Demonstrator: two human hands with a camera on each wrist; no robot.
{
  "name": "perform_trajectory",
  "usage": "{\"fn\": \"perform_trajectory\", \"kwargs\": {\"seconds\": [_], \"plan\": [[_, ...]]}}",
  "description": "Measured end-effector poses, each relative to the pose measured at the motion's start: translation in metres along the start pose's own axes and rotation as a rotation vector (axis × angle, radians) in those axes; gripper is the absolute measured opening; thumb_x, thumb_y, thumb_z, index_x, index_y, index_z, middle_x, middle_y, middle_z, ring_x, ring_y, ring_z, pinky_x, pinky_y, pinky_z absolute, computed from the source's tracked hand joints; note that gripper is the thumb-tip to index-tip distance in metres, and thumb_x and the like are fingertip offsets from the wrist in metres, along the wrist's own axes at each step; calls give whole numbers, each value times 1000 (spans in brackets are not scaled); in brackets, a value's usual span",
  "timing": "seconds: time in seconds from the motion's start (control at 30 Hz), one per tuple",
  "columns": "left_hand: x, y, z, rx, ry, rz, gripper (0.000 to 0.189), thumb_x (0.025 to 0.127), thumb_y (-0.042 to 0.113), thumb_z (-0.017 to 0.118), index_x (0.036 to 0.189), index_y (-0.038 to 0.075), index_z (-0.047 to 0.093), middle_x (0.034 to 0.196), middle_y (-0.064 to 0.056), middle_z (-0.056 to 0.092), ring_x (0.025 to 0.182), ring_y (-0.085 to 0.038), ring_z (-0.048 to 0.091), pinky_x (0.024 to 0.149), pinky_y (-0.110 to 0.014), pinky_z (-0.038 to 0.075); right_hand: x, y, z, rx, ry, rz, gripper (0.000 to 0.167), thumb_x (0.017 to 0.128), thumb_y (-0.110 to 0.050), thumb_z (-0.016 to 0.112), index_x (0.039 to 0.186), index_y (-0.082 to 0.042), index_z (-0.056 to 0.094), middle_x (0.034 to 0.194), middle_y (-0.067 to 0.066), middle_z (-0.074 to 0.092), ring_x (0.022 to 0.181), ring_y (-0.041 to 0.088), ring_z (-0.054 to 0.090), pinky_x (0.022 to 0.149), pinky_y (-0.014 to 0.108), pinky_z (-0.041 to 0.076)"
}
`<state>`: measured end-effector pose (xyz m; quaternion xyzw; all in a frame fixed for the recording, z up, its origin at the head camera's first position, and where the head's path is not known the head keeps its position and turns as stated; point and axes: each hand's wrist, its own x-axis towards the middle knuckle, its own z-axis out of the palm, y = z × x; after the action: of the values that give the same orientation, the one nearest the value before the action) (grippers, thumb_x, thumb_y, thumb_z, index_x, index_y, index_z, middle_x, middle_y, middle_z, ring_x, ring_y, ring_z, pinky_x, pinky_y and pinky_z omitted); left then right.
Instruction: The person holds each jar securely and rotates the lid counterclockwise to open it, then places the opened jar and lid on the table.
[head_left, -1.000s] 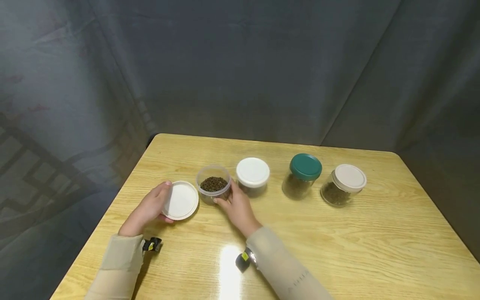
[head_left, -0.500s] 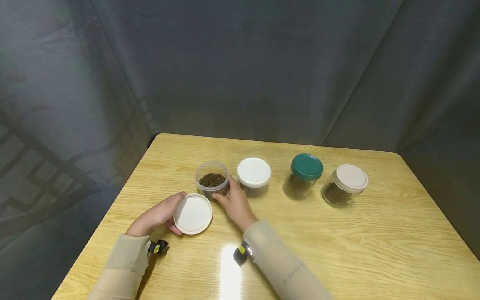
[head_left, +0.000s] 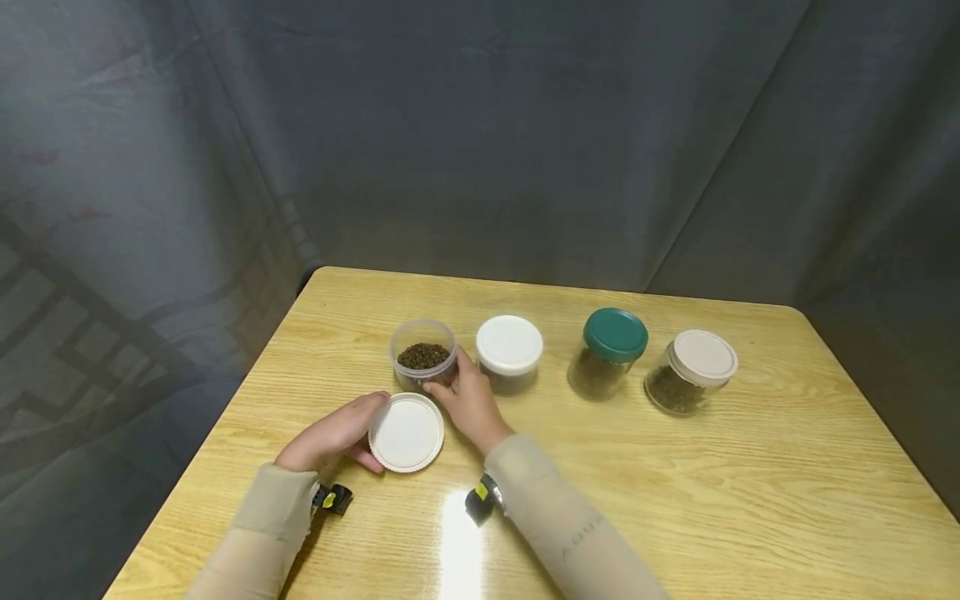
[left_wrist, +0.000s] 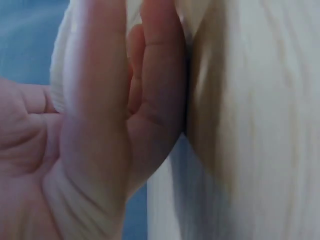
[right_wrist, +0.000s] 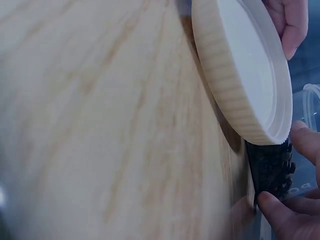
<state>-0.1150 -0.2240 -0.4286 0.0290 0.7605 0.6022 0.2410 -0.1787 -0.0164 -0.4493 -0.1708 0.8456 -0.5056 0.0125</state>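
Note:
A white lid (head_left: 407, 433) with a ribbed edge lies underside up in my left hand (head_left: 337, 437), which holds it by its left side just above the table. My right hand (head_left: 472, 404) grips the right side of a clear jar (head_left: 410, 382) that stands upright without a lid. Dark brown granules (head_left: 423, 356) partly fill the jar. In the right wrist view, the lid (right_wrist: 245, 75) is near the jar, and thumb and fingers press the jar's wall. The left wrist view shows the left hand's fingers (left_wrist: 160, 65) close over the tabletop, with most of the lid hidden behind them.
To the right of the open jar stand a white-lidded jar (head_left: 509, 346), a green-lidded jar (head_left: 613, 335) and a beige-lidded jar (head_left: 693, 367). All rest on the wooden table (head_left: 712, 500). A dark grey curtain (head_left: 480, 150) hangs behind it.
The left hand has carried the lid right and toward the person, to just in front of the open jar. My right hand keeps its grip; hand and jar shift slightly away.

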Motion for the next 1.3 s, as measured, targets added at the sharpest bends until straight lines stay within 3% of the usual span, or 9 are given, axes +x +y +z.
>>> {"fn": "perform_trajectory", "kwargs": {"seconds": [0.23, 0.4, 0.63, 0.87, 1.3], "plan": [[-2, 7, 6, 173, 165, -32, 37, 109, 20, 37, 124, -10, 54, 93, -16, 58, 64, -21, 62, 55, -34, 61, 3, 1, 1, 4, 14, -10, 82, 89, -18, 78, 155, -1, 33, 149, 20, 50, 136, 30, 50, 113, 37, 42], [-1, 10, 9, 255, 226, -54, 28, 106, 13, 43, 115, -7, 59, 84, -13, 58, 58, -18, 61, 55, -31, 59, 5, 2, 3, -7, 18, -20, 81, 90, -18, 78, 156, -2, 33, 148, 20, 51, 137, 28, 50, 113, 37, 42], [1, 11, 12, 382, 269, -32, 23, 101, 3, 51, 118, -8, 61, 86, -11, 63, 57, -16, 62, 53, -29, 57, 6, 1, 3, -20, 26, -17, 81, 90, -21, 78, 155, -3, 34, 146, 21, 53, 132, 30, 54, 112, 40, 44], [2, 13, 14, 464, 304, -3, 24, 97, -3, 57, 119, -10, 60, 84, -11, 62, 56, -16, 61, 52, -30, 57, 6, 0, 3, -14, 24, 9, 83, 89, -22, 79, 156, -4, 34, 148, 20, 51, 137, 30, 50, 114, 40, 42], [1, 15, 15, 475, 316, -25, 25, 96, -4, 56, 120, -9, 59, 86, -11, 61, 60, -15, 61, 54, -29, 57, 7, 0, 5, 46, 18, 36, 81, 90, -19, 78, 155, -1, 33, 150, 21, 48, 138, 32, 48, 108, 39, 48]]}}
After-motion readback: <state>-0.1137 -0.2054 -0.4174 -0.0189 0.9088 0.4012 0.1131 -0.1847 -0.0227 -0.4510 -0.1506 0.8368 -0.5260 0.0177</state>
